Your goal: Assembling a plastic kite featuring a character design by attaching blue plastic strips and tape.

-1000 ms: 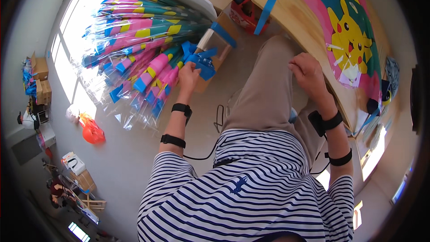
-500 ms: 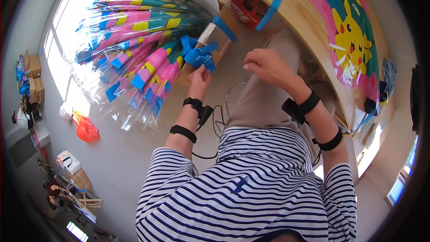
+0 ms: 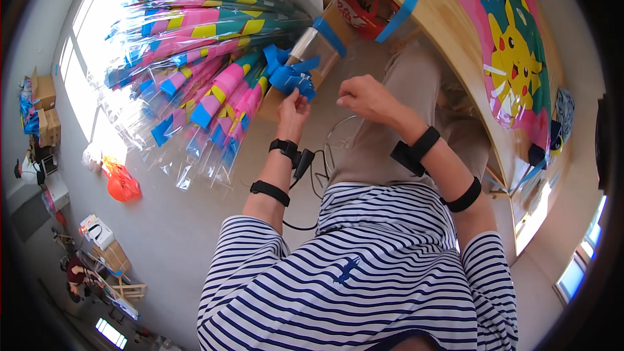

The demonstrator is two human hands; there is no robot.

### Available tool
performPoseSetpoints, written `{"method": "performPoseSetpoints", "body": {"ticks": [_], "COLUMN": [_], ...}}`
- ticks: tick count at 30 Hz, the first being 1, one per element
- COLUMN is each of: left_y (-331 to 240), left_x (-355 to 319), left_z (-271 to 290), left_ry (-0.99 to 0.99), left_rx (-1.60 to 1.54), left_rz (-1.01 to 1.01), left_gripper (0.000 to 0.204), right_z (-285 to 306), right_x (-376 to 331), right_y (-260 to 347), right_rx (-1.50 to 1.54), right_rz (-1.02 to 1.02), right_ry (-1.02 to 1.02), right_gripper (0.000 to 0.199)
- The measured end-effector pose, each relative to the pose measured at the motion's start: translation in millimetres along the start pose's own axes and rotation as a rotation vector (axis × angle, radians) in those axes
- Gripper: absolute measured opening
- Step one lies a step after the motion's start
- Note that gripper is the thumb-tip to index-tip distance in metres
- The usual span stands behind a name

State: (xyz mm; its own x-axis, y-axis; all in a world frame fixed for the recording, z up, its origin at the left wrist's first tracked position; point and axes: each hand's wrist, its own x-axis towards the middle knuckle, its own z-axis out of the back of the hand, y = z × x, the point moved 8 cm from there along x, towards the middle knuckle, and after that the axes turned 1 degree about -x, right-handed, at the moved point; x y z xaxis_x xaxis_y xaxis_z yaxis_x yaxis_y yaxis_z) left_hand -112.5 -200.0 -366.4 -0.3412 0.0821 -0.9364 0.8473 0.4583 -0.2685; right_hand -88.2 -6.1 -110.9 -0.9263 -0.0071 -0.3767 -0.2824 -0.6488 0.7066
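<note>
Fingers [image 3: 297,97] of the left hand [image 3: 293,117] sit at the lower edge of the bunched blue strips [image 3: 292,78], and that contact is what I watch from my end of the feed. The strips overlap and curl over one another at the side of the cardboard box [image 3: 273,104], right next to the wrapped bundles [image 3: 214,29]. To handle them well, I would pinch one free end only, peel at a low angle and stay clear of the crinkly film, which I judge could snag.

The left fingers are drawn in narrow, thumb close to the forefinger; whether they truly grip a strip or just touch it, I cannot tell. The right hand [image 3: 369,97] hangs above the trouser leg [image 3: 406,84], apart from the strips, its fingers loosely curled. I see nothing in them, though their inner side is hidden from me. Off to the right, the printed sheet [image 3: 468,0] lies on the wooden surface [image 3: 432,23], touched by neither hand.
</note>
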Motion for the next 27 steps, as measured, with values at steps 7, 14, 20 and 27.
{"method": "performPoseSetpoints", "body": {"ticks": [7, 14, 20, 27], "left_y": [8.2, 12.6, 10.7, 10.4], "left_x": [3.5, 5.6, 2.2, -4.2], "left_z": [-3.0, -10.4, -17.4, -15.3], "left_ry": [0.042, 0.095, 0.255, 0.222], "left_rx": [-0.167, -0.242, -0.289, -0.31], "left_rz": [0.059, 0.105, 0.125, 0.19], "left_gripper": [0.014, 0.011, 0.008, 0.007], "right_z": [-11.8, -13.2, -13.5, -15.9], "right_x": [1.2, 1.1, 0.4, 1.9], "right_y": [-7.4, -9.7, -13.3, -16.1], "right_rx": [-0.001, -0.005, 0.012, -0.002], "right_rz": [-0.038, -0.04, -0.08, -0.082], "right_ry": [0.027, 0.033, 0.04, 0.047], "right_gripper": [0.023, 0.023, 0.022, 0.023]}}
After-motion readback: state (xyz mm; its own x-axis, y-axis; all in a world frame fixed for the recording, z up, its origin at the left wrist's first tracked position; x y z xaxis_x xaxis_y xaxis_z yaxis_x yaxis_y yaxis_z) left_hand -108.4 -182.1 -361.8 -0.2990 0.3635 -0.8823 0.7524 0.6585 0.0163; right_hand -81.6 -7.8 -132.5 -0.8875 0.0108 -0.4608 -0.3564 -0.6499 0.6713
